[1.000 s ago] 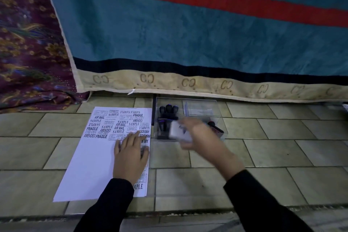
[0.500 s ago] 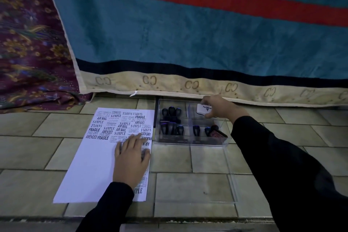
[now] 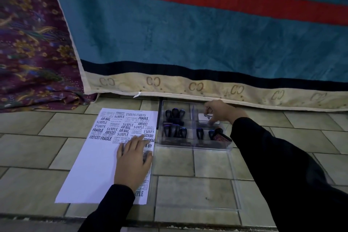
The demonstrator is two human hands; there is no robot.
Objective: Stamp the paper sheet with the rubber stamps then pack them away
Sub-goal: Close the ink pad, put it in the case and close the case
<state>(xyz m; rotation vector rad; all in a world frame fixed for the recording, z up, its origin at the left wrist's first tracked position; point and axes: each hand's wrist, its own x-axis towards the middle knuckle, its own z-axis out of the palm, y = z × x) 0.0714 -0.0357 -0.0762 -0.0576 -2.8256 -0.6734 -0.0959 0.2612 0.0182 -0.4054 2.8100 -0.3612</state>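
Ink pad (image 3: 206, 118), white with a black label, sat low in the back right compartment of the clear case (image 3: 194, 147); a second ago it was carried in the air over the case front, half a second ago held at the compartment's top edge; so it had been lowered into its slot. Right hand (image 3: 220, 111) remained curled on it, fingers pinching its edges, not yet released. Rubber stamps (image 3: 175, 114) stood in the left and front compartments; one lay tilted at front right. Paper sheet (image 3: 94, 175) lay on the tiled floor (image 3: 37, 156) just left of the case, its upper part crowded with imprints; left hand (image 3: 132, 158) stayed flat and open on it. Judgement: stamping finished, packing nearly done; the clear lid (image 3: 237, 194) in front was not yet closed.
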